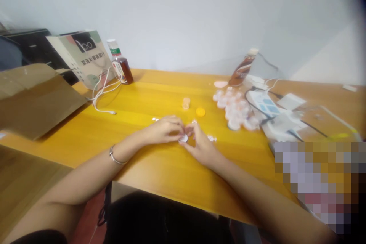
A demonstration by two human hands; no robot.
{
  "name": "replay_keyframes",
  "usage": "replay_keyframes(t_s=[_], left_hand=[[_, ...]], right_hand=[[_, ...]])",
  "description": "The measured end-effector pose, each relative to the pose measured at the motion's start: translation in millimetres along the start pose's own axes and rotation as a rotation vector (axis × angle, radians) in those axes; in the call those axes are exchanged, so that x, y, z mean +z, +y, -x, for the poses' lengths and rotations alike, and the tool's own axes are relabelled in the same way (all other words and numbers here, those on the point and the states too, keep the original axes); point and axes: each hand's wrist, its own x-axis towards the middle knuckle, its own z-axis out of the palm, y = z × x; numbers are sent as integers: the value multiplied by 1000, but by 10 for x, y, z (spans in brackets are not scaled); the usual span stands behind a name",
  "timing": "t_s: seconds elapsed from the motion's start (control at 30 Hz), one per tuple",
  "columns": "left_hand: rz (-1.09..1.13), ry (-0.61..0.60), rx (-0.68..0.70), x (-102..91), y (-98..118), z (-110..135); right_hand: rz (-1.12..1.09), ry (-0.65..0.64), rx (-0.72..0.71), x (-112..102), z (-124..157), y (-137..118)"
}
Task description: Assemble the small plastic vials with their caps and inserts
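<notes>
Low over the table, my left hand [167, 129] and my right hand [202, 145] meet at the fingertips, both closed on a small white round piece [183, 138]. Its exact kind is too blurred to make out. Just beyond my hands are a yellow round lid-like disc [200, 111] and a small pinkish clear container [186, 103]. Tiny white pieces [155, 119] lie past my left hand. More small white pieces [211, 138] are beside my right hand.
Right of my hands sit a cluster of small round clear containers [234, 108], a tilted drink bottle [243, 69] and a power strip [264, 103] with cables. On the left stand a paper bag [85, 59], a dark drink bottle [122, 69], a white cable [100, 97] and a cardboard box [40, 99].
</notes>
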Motion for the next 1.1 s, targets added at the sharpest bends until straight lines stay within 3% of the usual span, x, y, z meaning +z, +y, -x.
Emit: replay_keyframes(t_s=[0.47, 0.7, 0.87, 1.1], left_hand=[[-10, -27, -5, 27, -49, 2], [-17, -30, -86, -89, -40, 56], [-59, -169, -11, -181, -9, 83], [-85, -181, 60, -165, -27, 87]], right_hand=[[-29, 14, 47, -1, -34, 40], [-20, 27, 39, -24, -33, 18], [-4, 41, 12, -14, -17, 32], [16, 50, -17, -13, -20, 42]])
